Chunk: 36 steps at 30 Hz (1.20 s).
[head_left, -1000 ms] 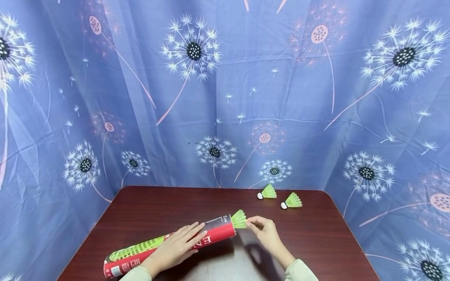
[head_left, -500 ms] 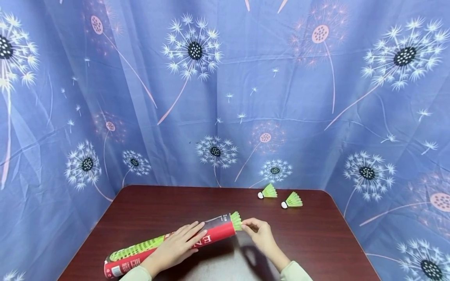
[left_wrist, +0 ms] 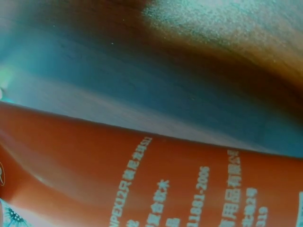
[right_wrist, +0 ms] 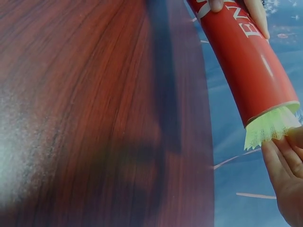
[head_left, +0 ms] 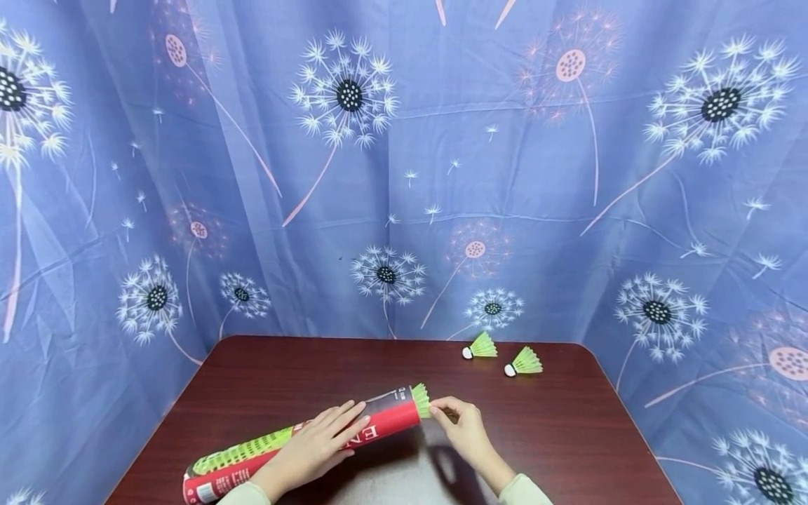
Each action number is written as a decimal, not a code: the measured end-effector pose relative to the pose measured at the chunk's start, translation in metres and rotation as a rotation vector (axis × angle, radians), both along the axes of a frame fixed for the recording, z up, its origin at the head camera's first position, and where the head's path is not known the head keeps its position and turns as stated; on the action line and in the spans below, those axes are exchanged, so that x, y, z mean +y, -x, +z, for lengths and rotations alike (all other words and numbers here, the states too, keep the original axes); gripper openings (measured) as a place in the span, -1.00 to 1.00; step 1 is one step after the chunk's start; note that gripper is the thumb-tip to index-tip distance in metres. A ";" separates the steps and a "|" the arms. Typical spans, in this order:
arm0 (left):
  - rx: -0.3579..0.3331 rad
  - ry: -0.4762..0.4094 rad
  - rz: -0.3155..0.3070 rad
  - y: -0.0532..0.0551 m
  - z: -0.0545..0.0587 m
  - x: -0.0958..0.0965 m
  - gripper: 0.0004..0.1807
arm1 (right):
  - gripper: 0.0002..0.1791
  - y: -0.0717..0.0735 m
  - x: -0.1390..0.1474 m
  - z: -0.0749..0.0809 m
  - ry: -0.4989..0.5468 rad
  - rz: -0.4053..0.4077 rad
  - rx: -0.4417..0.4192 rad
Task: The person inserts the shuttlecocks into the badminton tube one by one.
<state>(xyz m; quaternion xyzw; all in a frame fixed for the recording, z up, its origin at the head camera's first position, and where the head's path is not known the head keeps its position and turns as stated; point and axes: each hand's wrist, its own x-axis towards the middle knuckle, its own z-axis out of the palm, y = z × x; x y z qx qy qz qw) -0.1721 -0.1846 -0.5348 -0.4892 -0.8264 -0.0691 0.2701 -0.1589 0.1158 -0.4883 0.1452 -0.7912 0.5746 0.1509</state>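
Note:
A red, black and green shuttlecock tube slants across the front of the table, its right end raised. My left hand grips it round the middle, fingers laid over the top and thumb low on the near side. A yellow-green shuttlecock sits in the tube's right mouth with only the edge of its skirt showing; its cork is hidden inside. My right hand pinches that skirt edge between thumb and fingers. In the right wrist view, the fingertips meet the skirt just outside the rim. The left wrist view shows printed red tube wall.
Two more shuttlecocks, a left one and a right one, lie on their sides at the back right of the dark red wooden table. A blue curtain with dandelion prints hangs behind and at both sides.
The right hand has moved left, and the shuttlecock has slid deeper into the tube, so less skirt shows. The left hand keeps its hold on the tube.

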 end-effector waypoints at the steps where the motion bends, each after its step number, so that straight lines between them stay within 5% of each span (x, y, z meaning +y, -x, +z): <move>1: 0.000 0.003 0.001 0.000 0.000 0.000 -0.12 | -0.92 0.000 -0.001 0.000 -0.002 0.002 0.003; 13: 0.017 -0.001 -0.001 0.000 0.001 0.000 -0.21 | -0.93 0.002 -0.010 -0.002 -0.022 0.052 0.047; 25: 0.002 -0.011 0.002 -0.003 0.000 -0.002 -0.41 | -0.93 0.018 -0.008 -0.041 0.013 0.099 0.028; 36: 0.032 -0.023 -0.015 0.000 -0.003 0.000 -0.30 | -0.86 0.018 -0.005 -0.038 -0.092 0.166 0.155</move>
